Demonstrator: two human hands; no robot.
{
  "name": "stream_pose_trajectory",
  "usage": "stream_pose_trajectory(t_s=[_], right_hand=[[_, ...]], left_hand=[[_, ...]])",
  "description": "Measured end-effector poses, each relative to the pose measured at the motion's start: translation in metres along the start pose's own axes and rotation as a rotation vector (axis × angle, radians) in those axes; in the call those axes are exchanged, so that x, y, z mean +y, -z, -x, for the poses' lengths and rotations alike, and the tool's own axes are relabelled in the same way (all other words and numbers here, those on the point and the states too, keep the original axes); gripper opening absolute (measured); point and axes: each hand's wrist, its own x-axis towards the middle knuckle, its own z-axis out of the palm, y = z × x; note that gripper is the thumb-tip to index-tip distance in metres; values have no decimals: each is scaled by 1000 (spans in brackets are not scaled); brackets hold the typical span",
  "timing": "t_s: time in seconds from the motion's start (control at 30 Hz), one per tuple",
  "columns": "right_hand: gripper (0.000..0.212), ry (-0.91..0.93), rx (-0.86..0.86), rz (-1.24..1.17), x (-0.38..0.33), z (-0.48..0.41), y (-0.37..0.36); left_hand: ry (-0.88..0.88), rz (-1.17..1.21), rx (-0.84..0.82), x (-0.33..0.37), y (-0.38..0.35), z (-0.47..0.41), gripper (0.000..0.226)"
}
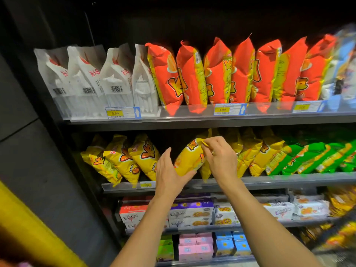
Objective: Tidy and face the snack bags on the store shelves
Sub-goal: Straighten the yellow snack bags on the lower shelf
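Left hand [169, 171], right hand [219, 158] on yellow bag [187, 160]

Yellow bag [187, 160], red bags [192, 78].

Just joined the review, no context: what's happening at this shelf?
A person is tidying the middle shelf with two bare hands. Both are on one yellow foil snack bag. The left hand supports its lower side with straight fingers and the thumb beneath. The right hand pinches its top edge. The bag leans left in a gap between the other yellow bags. The red foil bags on the shelf above are untouched.
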Motion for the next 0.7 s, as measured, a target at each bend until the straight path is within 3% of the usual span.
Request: stream_pose_trajectory(t_s=[0.13, 0.33, 0.43, 0.53, 0.67, 0.7], right_hand=[[12, -77, 4, -97, -19, 12, 26], [24, -190, -79, -209, -34, 34, 66], [45, -384, -140, -427, -31, 48, 92], [55, -649, -157, -595, -29, 65, 112], [73, -784, -423, -719, -27, 89, 123], [67, -801, -475, -772, -27, 92, 125]], left_hand=[[-81, -125, -65, 18, -4, 13, 125], [-48, -64, -126, 32, -9, 42, 88], [-1, 116, -181, 45, -3, 59, 67], [95, 351, -250, 55, 7, 76, 73], [239, 616, -354, 62, 17, 90, 62], [263, 656, -394, 63, 18, 92, 59]])
